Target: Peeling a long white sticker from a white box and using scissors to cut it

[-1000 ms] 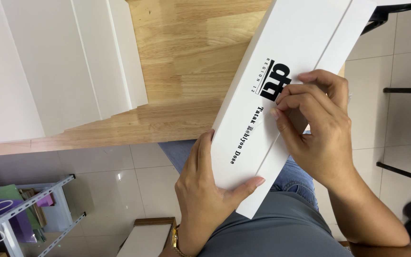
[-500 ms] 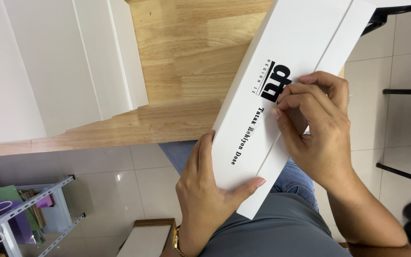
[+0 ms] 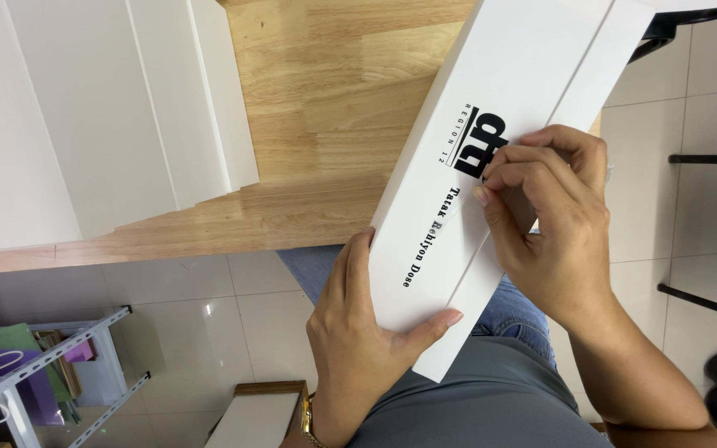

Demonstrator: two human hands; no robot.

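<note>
left hand [image 3: 358, 348] grips long white box [image 3: 491, 166] | right hand [image 3: 553, 224] pinches clear tape [image 3: 458, 211] on it | white boards [image 3: 101, 116] at 10 o'clock on wooden table [image 3: 325, 108]

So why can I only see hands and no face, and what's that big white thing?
The camera sits on the person's head and looks down, so you see only their own two hands. The left hand holds the near end of a long flat white cardboard box with black printing. The right hand presses its fingers on the top, on what looks like clear tape. The box leans over the edge of a light wooden table, above the person's lap. More plain white flat boxes lie stacked on the table.
</note>
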